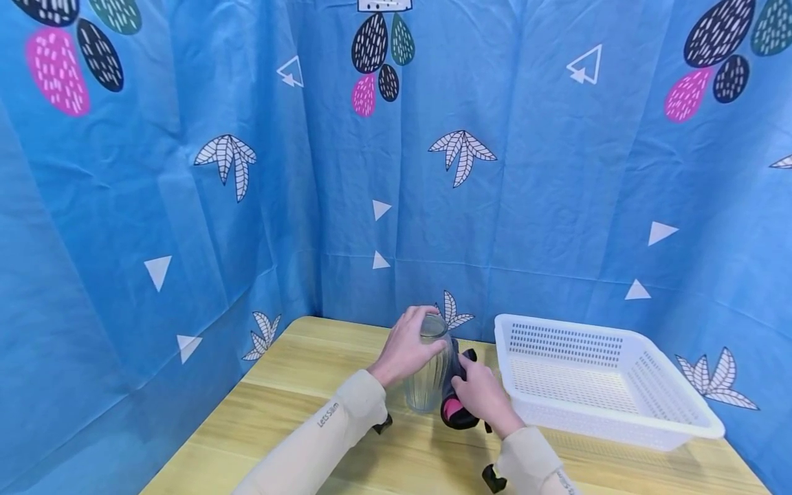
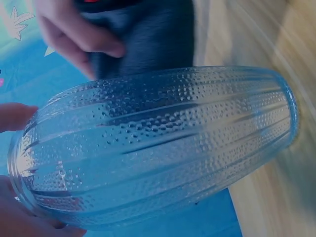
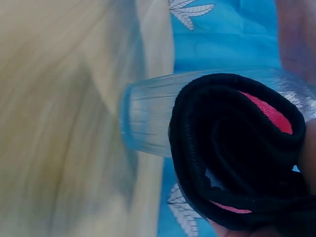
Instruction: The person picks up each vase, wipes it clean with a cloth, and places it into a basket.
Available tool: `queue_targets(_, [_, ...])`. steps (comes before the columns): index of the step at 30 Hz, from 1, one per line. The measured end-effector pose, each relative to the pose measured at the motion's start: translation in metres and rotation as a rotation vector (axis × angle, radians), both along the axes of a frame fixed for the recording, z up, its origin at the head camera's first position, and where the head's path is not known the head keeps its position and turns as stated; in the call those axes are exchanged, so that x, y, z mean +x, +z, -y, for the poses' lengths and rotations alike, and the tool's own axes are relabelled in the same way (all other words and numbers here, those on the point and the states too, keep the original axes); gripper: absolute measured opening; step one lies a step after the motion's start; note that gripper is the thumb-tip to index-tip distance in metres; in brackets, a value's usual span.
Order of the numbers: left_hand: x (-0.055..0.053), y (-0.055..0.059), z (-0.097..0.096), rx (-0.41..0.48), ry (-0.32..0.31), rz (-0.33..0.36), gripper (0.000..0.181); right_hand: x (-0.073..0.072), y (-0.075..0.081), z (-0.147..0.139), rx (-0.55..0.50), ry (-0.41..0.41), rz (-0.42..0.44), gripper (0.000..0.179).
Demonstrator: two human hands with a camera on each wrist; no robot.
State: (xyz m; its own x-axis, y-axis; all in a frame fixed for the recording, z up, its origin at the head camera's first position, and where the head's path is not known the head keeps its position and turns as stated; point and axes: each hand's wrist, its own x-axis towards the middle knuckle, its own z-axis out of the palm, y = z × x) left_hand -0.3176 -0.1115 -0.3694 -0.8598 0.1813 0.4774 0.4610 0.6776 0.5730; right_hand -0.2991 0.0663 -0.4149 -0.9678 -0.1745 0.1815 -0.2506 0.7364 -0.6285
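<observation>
A clear ribbed glass vase (image 1: pixel 425 385) stands upright over the wooden table, its dimpled wall filling the left wrist view. My left hand (image 1: pixel 411 349) grips it around the top, thumb on the near side and fingers across the rim. Close against its right side, my right hand (image 1: pixel 484 393) holds a rolled dark grey fabric wrap (image 1: pixel 450 386) with black edging and a pink lining. From its end, the wrap (image 3: pixel 190 133) appears as a loose coil in the right wrist view, overlapping the vase (image 3: pixel 148 116) behind it. My right palm is mostly hidden there.
A white perforated plastic basket (image 1: pixel 609 419) sits at the right of the wooden table (image 1: pixel 297 371). Blue patterned curtain (image 1: pixel 396 172) hangs behind the table and along its left side. Dark wrist-camera mounts (image 1: pixel 493 477) show below both cuffs.
</observation>
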Motion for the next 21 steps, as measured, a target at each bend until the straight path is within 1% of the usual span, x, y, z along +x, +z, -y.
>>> queue_targets(6, [-0.001, -0.001, -0.001, 0.003, -0.017, 0.015, 0.063, -0.006, -0.021, 0.002, 0.029, 0.072, 0.097, 0.052])
queue_targets(8, [-0.002, -0.001, -0.001, -0.003, -0.02, 0.009, 0.064, -0.006, -0.025, 0.002, 0.051, 0.095, 0.101, 0.051])
queue_targets(11, [-0.004, -0.003, -0.001, -0.02, -0.012, -0.014, 0.064, -0.006, -0.027, 0.001, 0.041, 0.109, 0.102, 0.05])
queue_targets(14, [-0.003, -0.005, -0.001, -0.019, -0.007, -0.021, 0.061, -0.006, -0.026, 0.0, 0.005, 0.106, 0.087, 0.048])
queue_targets(17, [-0.002, -0.006, -0.002, 0.005, -0.014, -0.007, 0.059, -0.002, -0.019, -0.002, -0.045, 0.081, 0.066, 0.046])
queue_targets(19, [0.0, -0.006, -0.002, 0.008, -0.009, 0.001, 0.057, 0.001, -0.01, -0.003, -0.066, 0.06, 0.028, 0.046])
queue_targets(21, [0.0, -0.005, -0.001, -0.005, 0.008, -0.006, 0.057, 0.005, 0.001, -0.004, -0.098, 0.047, -0.009, 0.046])
